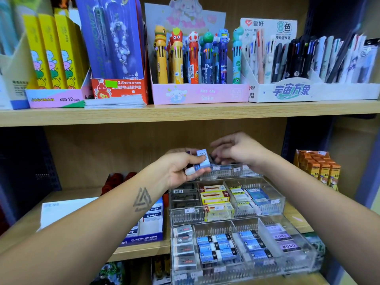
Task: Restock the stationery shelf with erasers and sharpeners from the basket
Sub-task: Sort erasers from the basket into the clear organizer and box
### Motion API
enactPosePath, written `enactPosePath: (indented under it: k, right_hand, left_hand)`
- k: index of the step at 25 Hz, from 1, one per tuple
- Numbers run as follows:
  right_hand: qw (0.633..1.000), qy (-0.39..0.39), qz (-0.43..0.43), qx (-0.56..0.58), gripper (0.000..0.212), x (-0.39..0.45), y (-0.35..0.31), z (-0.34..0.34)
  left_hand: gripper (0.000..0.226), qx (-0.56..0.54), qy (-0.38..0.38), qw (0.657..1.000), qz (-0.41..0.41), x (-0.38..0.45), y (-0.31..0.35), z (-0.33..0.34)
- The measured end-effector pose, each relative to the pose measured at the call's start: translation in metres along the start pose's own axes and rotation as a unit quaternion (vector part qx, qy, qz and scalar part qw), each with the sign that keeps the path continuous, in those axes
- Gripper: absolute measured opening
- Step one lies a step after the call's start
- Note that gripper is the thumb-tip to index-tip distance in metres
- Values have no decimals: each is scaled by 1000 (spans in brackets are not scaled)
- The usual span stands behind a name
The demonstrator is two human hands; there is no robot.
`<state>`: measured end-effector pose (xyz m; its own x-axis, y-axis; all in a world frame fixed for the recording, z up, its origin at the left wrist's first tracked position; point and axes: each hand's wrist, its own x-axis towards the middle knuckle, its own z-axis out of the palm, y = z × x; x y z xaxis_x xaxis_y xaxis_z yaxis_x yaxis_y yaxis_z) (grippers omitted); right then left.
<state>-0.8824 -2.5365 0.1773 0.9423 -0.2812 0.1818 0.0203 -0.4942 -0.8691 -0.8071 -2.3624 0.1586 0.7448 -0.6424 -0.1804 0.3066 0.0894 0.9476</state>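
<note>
My left hand (181, 169) grips a small bundle of blue-and-white erasers (200, 162) in front of the top tier of a clear acrylic stepped organiser (273, 206). My right hand (234, 150) hovers over that top tier, palm down, fingers loosely bent toward the held erasers; whether it pinches anything is hidden by the fingers. The middle tier holds black, yellow and blue erasers (214, 197). Blue, grey and MONO erasers (253, 245) fill the lowest tier. The basket is not in view.
A blue Pilot plastic eraser box (148, 225) sits left of the organiser. Orange boxed items (320, 167) stand at the right. The upper shelf board (185, 113) carries pen displays just above my hands. A red object (117, 179) lies behind my left forearm.
</note>
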Motion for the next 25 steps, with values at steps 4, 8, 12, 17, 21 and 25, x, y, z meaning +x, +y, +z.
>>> enactPosePath:
  k: [4, 8, 12, 17, 21, 25]
  right_hand:
    - [986, -73, 10, 152, 25, -16, -1, 6]
    - [986, -7, -4, 169, 31, -18, -2, 3]
    - [981, 15, -34, 190, 32, -20, -7, -4]
    - [972, 37, -5, 232, 33, -15, -3, -4]
    - [981, 108, -53, -154, 34, 5, 15, -22]
    - [933, 75, -49, -348, 22, 14, 22, -22]
  left_hand:
    - [34, 50, -1, 998, 42, -9, 0, 5]
    - [25, 34, -21, 998, 41, -16, 0, 11]
    - [18, 63, 7, 996, 60, -13, 6, 16]
    - [16, 7, 12, 998, 56, -4, 6, 21]
    - [9, -41, 25, 999, 10, 4, 5, 15]
    - [13, -112, 28, 993, 19, 5, 10, 6]
